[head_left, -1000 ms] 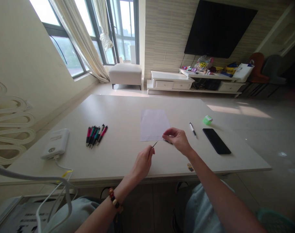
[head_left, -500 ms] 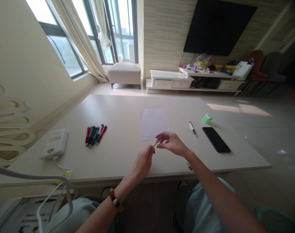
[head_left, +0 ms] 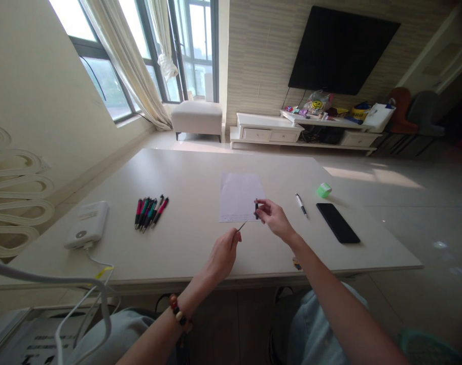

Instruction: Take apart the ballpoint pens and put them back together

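My left hand [head_left: 223, 252] is closed around a pen part, whose thin dark tip [head_left: 242, 226] sticks out toward the paper; the rest is hidden in the fist. My right hand [head_left: 275, 219] pinches a short black pen barrel piece [head_left: 256, 210], held upright and apart from the left hand's piece. Behind both hands lies a sheet of white paper [head_left: 238, 190] with faint print along its near edge. A white and black pen [head_left: 301, 204] lies to the right of the right hand.
Several red, green and black pens [head_left: 149, 214] lie grouped at left, near a white power bank [head_left: 88, 223] with a cable. At right are a black phone [head_left: 337, 223] and a small green container [head_left: 324, 190]. All are on the white table [head_left: 192, 172].
My right hand has moved slightly right and away from the left hand, and the black barrel piece now shows in its fingers. The left hand stays in nearly the same place.
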### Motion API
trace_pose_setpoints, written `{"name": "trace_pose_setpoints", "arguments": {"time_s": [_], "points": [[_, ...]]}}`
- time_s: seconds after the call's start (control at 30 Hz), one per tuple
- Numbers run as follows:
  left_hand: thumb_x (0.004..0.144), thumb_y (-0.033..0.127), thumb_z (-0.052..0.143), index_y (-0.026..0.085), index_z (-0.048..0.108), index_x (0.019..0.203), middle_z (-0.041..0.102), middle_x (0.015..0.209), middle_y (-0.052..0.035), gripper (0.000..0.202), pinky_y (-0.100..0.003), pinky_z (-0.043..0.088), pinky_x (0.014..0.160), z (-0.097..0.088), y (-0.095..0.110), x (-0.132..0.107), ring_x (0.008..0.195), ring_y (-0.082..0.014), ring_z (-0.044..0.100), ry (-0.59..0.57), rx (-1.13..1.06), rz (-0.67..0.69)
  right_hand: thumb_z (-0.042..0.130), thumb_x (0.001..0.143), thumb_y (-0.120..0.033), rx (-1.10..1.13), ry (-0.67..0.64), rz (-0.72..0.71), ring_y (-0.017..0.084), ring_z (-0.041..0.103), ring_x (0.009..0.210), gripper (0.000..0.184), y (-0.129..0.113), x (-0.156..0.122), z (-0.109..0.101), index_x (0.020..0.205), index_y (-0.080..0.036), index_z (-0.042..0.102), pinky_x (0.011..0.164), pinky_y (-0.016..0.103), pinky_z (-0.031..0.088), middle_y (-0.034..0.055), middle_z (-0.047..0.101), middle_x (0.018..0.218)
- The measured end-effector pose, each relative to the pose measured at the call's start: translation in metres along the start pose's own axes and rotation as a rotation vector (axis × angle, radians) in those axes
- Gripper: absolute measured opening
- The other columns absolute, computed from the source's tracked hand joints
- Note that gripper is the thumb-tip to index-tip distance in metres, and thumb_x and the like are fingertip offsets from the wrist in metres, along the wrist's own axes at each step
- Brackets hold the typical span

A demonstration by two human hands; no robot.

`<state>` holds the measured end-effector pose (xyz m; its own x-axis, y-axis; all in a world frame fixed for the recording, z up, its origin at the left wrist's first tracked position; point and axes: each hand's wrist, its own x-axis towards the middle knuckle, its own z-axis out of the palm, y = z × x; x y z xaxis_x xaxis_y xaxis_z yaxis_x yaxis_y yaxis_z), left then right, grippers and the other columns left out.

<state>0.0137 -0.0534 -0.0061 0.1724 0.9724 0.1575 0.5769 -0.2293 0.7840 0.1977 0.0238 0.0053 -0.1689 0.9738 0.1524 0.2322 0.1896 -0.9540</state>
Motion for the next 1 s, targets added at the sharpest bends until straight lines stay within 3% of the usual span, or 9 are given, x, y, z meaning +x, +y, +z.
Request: {"name": "trace_pose_setpoints", "arguments": {"time_s": [0.1,0.23,0.37,0.57,0.67,0.87,1.0], "points": [[0.091,0.038,0.025,0.020,0.049,0.076,0.050,0.063,0.0017,0.034,-0.025,0.033,0.060,0.000,-0.001,0.000,0.059,-0.0136,0.045,0.003,-0.009,0.005,0.059,0.078,-0.037,0.260,-0.038,-0.075,0.013,0.055,0.062,0.029,-0.020,-0.010,0.010,0.099,-0.016,0.058,0.054,0.027,0.046,0.0052,0.062,0.081],[0.092,0.039,0.024,0.020,0.048,0.076,0.049,0.063,0.0020,0.034,-0.025,0.033,0.060,0.000,-0.002,0.000,0.060,-0.0135,0.044,-0.003,-0.012,0.003,0.063,0.076,-0.035,0.314,-0.033,-0.091,0.013,0.057,0.064,0.023,-0.032,-0.017,0.016,0.089,-0.017,0.059,0.054,0.027,0.046,0.0050,0.063,0.080],[0.092,0.040,0.024,0.020,0.047,0.076,0.049,0.063,0.0017,0.034,-0.026,0.033,0.060,-0.001,-0.001,0.001,0.060,-0.0140,0.044,-0.019,0.003,-0.016,0.064,0.075,-0.034,0.309,-0.103,-0.069,0.014,0.059,0.064,0.021,-0.031,-0.018,0.017,0.087,-0.016,0.059,0.054,0.027,0.046,0.0047,0.064,0.078],[0.092,0.039,0.023,0.020,0.049,0.077,0.051,0.065,0.0010,0.035,-0.025,0.034,0.060,0.000,-0.001,0.002,0.061,-0.0143,0.046,-0.008,0.000,-0.011,0.063,0.075,-0.038,0.284,-0.025,-0.069,0.014,0.060,0.065,0.026,-0.032,-0.019,0.014,0.089,-0.016,0.059,0.055,0.027,0.045,0.0075,0.067,0.083],[0.091,0.039,0.025,0.020,0.051,0.077,0.052,0.064,0.0011,0.035,-0.025,0.034,0.060,0.002,-0.002,0.002,0.060,-0.0139,0.046,-0.008,0.009,-0.001,0.065,0.073,-0.040,0.237,-0.055,-0.056,0.015,0.060,0.065,0.029,-0.032,-0.020,0.014,0.088,-0.016,0.060,0.055,0.027,0.045,0.0073,0.067,0.082],[0.090,0.037,0.031,0.020,0.051,0.102,0.060,0.074,-0.0008,0.029,-0.025,0.038,0.063,0.002,0.000,0.004,0.065,-0.0142,0.053,0.014,-0.085,-0.022,0.069,0.068,-0.041,0.092,-0.190,0.004,0.015,0.059,0.065,0.028,-0.023,-0.025,0.026,0.080,-0.016,0.064,0.061,0.028,0.046,0.0034,0.065,0.070],[0.090,0.035,0.035,0.020,0.051,0.099,0.061,0.074,-0.0003,0.024,-0.025,0.040,0.064,0.001,-0.001,0.004,0.067,-0.0134,0.053,-0.001,-0.116,-0.022,0.072,0.063,-0.046,0.005,-0.125,0.026,0.014,0.055,0.059,0.034,-0.017,-0.025,0.034,0.070,-0.015,0.060,0.054,0.026,0.043,0.0010,0.061,0.062]]}}
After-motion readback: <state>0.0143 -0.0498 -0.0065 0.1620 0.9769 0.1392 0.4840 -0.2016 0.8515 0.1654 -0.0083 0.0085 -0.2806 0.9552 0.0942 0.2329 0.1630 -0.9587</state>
